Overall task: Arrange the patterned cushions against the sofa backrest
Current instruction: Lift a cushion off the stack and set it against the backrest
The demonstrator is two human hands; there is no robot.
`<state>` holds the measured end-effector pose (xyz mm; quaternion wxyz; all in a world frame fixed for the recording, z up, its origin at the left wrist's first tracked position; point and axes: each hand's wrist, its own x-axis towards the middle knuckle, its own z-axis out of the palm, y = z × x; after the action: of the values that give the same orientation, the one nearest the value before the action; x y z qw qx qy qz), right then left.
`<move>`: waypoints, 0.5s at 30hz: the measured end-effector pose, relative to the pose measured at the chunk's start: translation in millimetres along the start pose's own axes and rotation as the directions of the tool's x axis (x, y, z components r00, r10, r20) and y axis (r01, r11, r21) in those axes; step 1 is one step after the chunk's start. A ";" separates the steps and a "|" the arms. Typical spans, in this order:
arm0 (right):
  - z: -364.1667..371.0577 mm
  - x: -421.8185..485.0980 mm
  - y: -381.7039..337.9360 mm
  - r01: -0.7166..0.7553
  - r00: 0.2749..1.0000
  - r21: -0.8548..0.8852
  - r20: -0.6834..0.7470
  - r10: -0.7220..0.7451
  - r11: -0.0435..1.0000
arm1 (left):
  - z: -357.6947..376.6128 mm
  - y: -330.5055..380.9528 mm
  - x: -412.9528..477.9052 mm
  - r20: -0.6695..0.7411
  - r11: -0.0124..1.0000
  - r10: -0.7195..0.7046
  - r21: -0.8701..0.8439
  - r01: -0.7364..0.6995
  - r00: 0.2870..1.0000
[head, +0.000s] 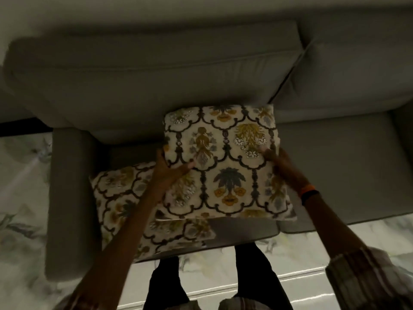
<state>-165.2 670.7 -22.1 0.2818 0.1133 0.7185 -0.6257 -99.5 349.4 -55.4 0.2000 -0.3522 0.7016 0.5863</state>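
I hold a cream cushion with a dark lattice and yellow-blue floral pattern above the sofa seat, its far edge close to the grey backrest. My left hand grips its left side, thumb on top. My right hand grips its right side. A second cushion of the same pattern lies flat on the seat below and to the left, partly covered by the held one and my left forearm.
The grey sofa has an armrest at the left and a second back cushion at the right. Bare seat stretches to the right. Pale marbled floor surrounds the sofa; my legs stand at its front edge.
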 end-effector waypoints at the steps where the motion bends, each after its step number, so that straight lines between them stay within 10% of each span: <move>1: -23.3 11.1 -4.1 -0.002 1.000 -0.057 0.026 0.003 0.998 | 26.8 -1.4 -6.8 -0.001 1.000 0.019 -0.022 -0.019 1.000; 9: -191.0 104.1 41.8 0.212 0.977 -0.254 0.047 -0.206 0.944 | 205.3 41.7 26.4 -0.187 0.968 0.237 -0.034 -0.247 0.953; 15: -230.1 172.9 76.5 0.285 0.953 -0.278 -0.024 -0.303 0.917 | 260.5 61.7 97.6 -0.007 0.935 0.344 -0.089 -0.343 0.939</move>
<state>-327.3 874.2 -167.1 0.1732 -0.0148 0.8153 -0.5524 -244.5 579.0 -141.6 0.0816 -0.2303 0.7245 0.6445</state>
